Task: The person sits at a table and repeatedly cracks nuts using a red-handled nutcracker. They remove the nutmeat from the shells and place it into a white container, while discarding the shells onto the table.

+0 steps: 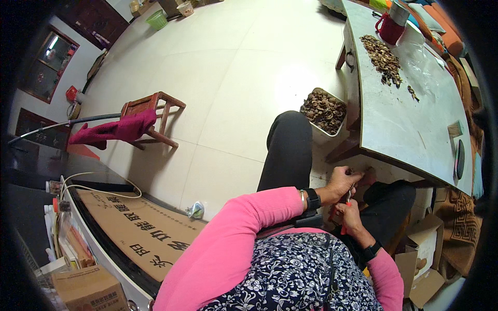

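My right hand [351,218] grips a red-handled hand tool [348,203], pliers or shears, held low between my knees. Its metal end points up toward my left hand [343,182], whose fingers pinch a small brown piece [351,170]. That piece is too small to identify. Beyond my knee, a white-rimmed tub [330,135] on the floor holds a heap of dark brown dried pieces or shells [325,109]. A scattered pile of lighter brown pieces [383,60] lies on the white-topped table [400,128] at right.
On the table are a red-covered mug [390,29], a clear plastic bag [422,72], a small block [455,128] and a dark oval object [459,159]. An open cardboard box [426,248] stands at my right. A wooden stool [155,116] bears a magenta cloth [116,130].
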Action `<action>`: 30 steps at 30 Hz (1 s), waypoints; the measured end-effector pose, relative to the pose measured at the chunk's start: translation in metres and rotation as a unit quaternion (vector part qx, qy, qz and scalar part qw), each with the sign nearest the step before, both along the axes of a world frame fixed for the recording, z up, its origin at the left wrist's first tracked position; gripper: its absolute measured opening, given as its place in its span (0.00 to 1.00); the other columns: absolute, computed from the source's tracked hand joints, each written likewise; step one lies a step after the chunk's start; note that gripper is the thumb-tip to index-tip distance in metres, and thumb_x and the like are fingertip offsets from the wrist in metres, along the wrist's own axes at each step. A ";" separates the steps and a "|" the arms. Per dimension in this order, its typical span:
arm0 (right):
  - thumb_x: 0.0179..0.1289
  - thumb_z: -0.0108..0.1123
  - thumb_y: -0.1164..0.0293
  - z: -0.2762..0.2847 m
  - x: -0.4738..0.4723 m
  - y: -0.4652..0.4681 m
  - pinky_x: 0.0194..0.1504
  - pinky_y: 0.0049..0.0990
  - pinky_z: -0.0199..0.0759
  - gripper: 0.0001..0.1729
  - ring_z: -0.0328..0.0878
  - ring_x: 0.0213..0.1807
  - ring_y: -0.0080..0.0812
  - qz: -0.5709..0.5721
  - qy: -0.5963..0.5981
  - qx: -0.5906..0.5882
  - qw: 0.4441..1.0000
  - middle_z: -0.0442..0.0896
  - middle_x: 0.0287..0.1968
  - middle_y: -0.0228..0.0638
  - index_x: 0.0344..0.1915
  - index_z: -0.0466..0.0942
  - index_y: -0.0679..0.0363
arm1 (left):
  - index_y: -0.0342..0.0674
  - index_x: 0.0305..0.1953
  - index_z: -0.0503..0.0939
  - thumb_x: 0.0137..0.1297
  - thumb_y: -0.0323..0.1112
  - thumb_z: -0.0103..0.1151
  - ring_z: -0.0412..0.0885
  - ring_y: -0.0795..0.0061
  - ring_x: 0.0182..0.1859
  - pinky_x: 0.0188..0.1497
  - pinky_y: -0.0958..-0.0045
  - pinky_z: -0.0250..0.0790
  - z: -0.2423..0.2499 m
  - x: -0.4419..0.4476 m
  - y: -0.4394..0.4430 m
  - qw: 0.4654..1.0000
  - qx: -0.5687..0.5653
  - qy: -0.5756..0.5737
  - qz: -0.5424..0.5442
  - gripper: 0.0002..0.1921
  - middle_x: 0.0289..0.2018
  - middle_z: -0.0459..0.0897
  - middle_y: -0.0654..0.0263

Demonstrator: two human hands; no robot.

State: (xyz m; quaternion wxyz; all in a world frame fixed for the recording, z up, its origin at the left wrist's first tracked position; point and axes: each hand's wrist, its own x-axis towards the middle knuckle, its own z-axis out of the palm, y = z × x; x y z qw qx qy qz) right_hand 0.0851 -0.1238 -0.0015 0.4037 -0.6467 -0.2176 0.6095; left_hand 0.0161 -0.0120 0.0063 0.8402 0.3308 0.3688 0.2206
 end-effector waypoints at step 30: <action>0.42 0.51 0.79 0.016 0.020 0.006 0.31 0.25 0.69 0.09 0.73 0.27 0.27 -0.007 0.048 0.159 0.986 0.78 0.27 0.35 0.27 0.75 0.68 | 0.38 0.47 0.73 0.59 0.32 0.63 0.79 0.73 0.34 0.37 0.71 0.74 0.002 -0.010 0.025 0.977 -0.052 -0.139 -0.152 0.16 0.35 0.79 0.66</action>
